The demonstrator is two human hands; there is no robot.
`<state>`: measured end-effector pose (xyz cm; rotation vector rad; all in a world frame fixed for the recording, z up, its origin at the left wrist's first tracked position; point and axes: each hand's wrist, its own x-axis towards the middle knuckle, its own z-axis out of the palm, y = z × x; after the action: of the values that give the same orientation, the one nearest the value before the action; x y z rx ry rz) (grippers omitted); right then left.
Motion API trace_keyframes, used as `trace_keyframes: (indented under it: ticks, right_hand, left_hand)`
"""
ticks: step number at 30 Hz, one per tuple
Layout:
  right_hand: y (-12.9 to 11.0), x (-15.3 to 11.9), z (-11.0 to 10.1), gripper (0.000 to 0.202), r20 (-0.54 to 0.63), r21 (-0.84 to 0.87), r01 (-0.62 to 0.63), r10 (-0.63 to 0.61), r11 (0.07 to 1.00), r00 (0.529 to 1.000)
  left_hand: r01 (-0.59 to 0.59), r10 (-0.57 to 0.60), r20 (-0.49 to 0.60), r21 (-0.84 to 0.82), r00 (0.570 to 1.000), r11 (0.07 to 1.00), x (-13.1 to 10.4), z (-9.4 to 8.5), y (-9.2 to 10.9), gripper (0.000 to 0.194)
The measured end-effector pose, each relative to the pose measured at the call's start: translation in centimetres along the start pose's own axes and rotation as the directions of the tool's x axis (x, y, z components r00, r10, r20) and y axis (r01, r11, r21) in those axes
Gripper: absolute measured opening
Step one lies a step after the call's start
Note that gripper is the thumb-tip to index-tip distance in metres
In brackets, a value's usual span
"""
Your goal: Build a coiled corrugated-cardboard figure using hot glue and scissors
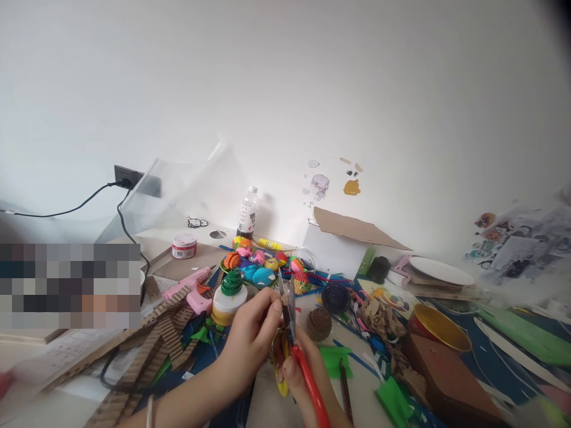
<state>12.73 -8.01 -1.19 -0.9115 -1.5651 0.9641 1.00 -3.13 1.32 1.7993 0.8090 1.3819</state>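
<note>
My right hand (307, 371) grips red-handled scissors (307, 374), whose blades point up and away from me, slightly apart. A yellow loop (282, 383) shows by its fingers; whether it belongs to the scissors I cannot tell. My left hand (256, 330) is closed, thumb against fingers, pinching a small brown piece (284, 299) right beside the blades. Just right of the blades sits a brown coiled corrugated-paper dome (319, 324). Left of my hands a green coiled cone (232, 282) tops a white-lidded jar (229, 302). Colourful coiled paper pieces (263, 274) are heaped behind the scissors.
Corrugated cardboard strips (172, 342) and a pink glue gun (198, 297) lie on the left. A bottle (248, 214) stands against the wall. To the right are crumpled brown paper (381, 318), a brown block (450, 380) and a round gold-lined tin (441, 327).
</note>
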Motion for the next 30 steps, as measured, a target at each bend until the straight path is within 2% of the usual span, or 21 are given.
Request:
trace_keyframes:
  ticks: [5, 12, 15, 20, 26, 30]
  right_hand:
    - [0.0, 0.1, 0.1, 0.063, 0.004, 0.035, -0.008, 0.008, 0.999, 1.0]
    - [0.7, 0.6, -0.1, 0.06, 0.049, 0.013, 0.005, -0.005, 1.0, 0.999]
    - [1.1, 0.5, 0.0, 0.061, 0.046, 0.013, 0.004, -0.004, 1.0, 0.999]
    - [1.4, 0.4, 0.3, 0.064, -0.031, 0.027, 0.031, -0.031, 0.999, 0.999]
    - [0.9, 0.6, 0.3, 0.066, -0.039, 0.029, 0.031, -0.03, 0.999, 0.999]
    - [0.6, 0.5, 0.4, 0.07, -0.072, 0.054, -0.012, 0.016, 0.998, 0.997]
  left_hand:
    - [-0.005, 0.005, 0.002, 0.02, 1.0, 1.0, 0.1, -0.1, 0.1, 0.027]
    - [-0.091, 0.09, 0.018, 0.145, 0.996, 0.985, 0.2, -0.9, -0.3, 0.029]
    - [-0.07, 0.072, -0.003, 0.168, 0.997, 0.983, 0.1, -0.8, -0.1, 0.03]
    - [0.015, -0.01, -0.042, 0.117, 0.999, 0.993, 0.0, -0.3, 0.1, 0.031]
    - [0.035, -0.034, -0.019, 0.043, 0.999, 0.998, 0.2, -0.2, 0.4, 0.031]
    - [0.046, -0.046, -0.005, 0.003, 0.999, 0.999, 0.2, -0.3, 0.4, 0.031]
